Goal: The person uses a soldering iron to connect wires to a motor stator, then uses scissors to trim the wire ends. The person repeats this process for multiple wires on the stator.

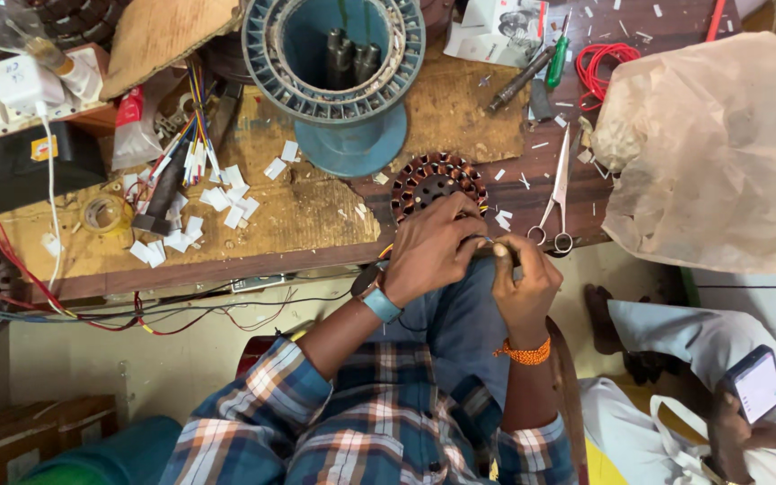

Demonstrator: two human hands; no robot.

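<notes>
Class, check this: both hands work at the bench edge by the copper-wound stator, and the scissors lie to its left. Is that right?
Not quite. In the head view the scissors lie to the right of the stator, not its left. The left hand and right hand do work at the bench edge.

Both hands, left hand (433, 247) and right hand (523, 278), on copper-wound stator (437, 180).

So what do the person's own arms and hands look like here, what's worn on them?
Both hands are bare. The left hand has a light blue band at its wrist; the right hand has an orange beaded bracelet. Both arms wear a plaid shirt in blue, orange and white, sleeves pushed up to about the elbow. No gloves; I cannot make out any rings.
</notes>
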